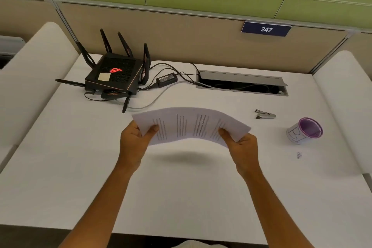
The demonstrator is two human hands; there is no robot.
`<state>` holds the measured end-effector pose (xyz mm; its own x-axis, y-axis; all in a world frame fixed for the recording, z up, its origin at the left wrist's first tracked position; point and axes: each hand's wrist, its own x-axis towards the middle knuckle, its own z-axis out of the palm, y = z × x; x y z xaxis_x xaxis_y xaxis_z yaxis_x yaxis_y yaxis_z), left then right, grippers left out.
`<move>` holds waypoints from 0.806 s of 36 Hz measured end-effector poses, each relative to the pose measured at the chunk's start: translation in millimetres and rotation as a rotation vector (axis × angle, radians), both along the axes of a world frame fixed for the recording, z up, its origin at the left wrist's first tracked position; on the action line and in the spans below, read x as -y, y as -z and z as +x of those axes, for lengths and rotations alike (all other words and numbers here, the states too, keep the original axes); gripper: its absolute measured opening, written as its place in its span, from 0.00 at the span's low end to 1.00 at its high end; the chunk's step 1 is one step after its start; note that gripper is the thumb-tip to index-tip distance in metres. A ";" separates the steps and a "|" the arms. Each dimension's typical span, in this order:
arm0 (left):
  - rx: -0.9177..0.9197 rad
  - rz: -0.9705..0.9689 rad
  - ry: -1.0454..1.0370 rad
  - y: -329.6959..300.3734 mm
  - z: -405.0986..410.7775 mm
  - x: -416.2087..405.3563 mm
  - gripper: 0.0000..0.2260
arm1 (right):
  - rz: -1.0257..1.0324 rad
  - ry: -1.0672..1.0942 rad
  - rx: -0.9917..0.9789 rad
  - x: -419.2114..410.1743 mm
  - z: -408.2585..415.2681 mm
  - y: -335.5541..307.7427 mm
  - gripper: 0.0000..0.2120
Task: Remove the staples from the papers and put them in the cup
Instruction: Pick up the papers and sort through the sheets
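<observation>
A stack of printed white papers (189,126) hangs bowed upward above the white desk (181,187), casting a shadow below. My left hand (134,141) pinches its left edge and my right hand (241,147) pinches its right edge. No staple shows on the sheets. To the right lies a metal staple remover (264,114) on the desk. Further right stands a purple cup (305,130) with a white label, open top tilted toward me. A few small loose staples (299,155) lie just in front of the cup.
A black router (115,74) with several antennas sits at the back left, with a power adapter (166,80) and cables beside it. An open cable tray (241,84) is set into the desk's back. White side dividers flank the desk; a panel with sign 247 (266,29) stands behind.
</observation>
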<state>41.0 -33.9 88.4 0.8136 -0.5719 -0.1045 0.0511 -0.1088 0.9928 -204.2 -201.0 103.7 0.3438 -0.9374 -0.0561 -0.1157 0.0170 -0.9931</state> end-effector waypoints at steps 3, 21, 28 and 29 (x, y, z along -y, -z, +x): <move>-0.027 0.022 -0.036 21.4 -16.9 -0.3 0.12 | 0.007 0.047 -0.026 -12.4 -1.3 24.2 0.09; -0.123 0.177 -0.019 77.8 -46.4 -15.8 0.16 | 0.237 0.021 -0.168 -33.2 -18.9 75.9 0.09; -0.163 0.140 -0.069 68.5 -36.5 -23.6 0.14 | 0.255 -0.089 -0.207 -22.6 -32.9 68.6 0.03; -0.167 0.145 -0.072 67.5 -34.9 -25.2 0.14 | 0.256 -0.119 -0.188 -19.9 -34.1 63.5 0.05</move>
<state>6.1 -8.8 20.9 0.8164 -0.4821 -0.3179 0.2260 -0.2398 0.9441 -238.4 -181.1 40.2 0.4114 -0.8387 -0.3570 -0.3126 0.2381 -0.9196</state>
